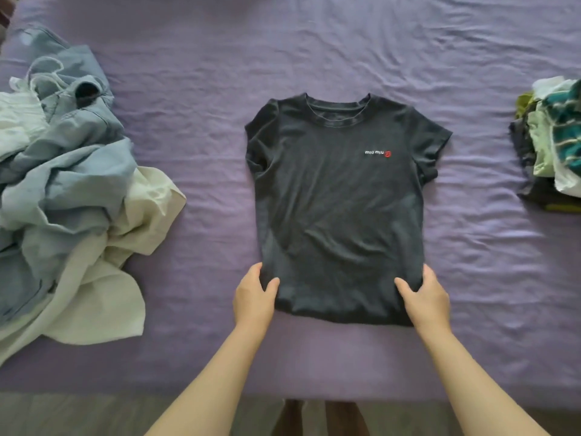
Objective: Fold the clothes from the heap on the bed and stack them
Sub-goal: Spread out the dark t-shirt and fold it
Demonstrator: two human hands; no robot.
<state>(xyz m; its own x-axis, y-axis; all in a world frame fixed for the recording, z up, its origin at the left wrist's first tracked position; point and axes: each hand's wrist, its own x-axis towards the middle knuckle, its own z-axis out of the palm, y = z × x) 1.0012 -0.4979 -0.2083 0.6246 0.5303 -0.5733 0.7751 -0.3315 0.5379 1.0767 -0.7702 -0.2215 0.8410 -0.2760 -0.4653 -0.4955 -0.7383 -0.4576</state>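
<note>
1. A dark T-shirt (339,209) lies spread flat, front up, in the middle of the bed (314,51), collar toward 12 o'clock and hem toward 6 o'clock
2. A small white and red logo (379,153) sits on the chest, toward 2 o'clock from the shirt's centre
3. Both short sleeves are laid out, one pointing to 9 o'clock and one to 3 o'clock
4. The left hand (254,297) pinches the hem corner at 7 o'clock of the shirt, thumb on top of the cloth and fingers along the side edge
5. The right hand (424,297) pinches the hem corner at 5 o'clock in the same way, thumb lying on the cloth and fingers wrapping the outer edge
6. Both grips are narrow, closed on the fabric, with the forearms reaching in from 6 o'clock
7. A loose heap of clothes (63,190), pale blue and cream, lies at 9 o'clock of the shirt, well apart from it
8. A stack of folded clothes (553,146), with white, green and teal pieces, sits at 3 o'clock at the picture's edge, also well apart
9. The purple sheet is wrinkled all around the shirt
</note>
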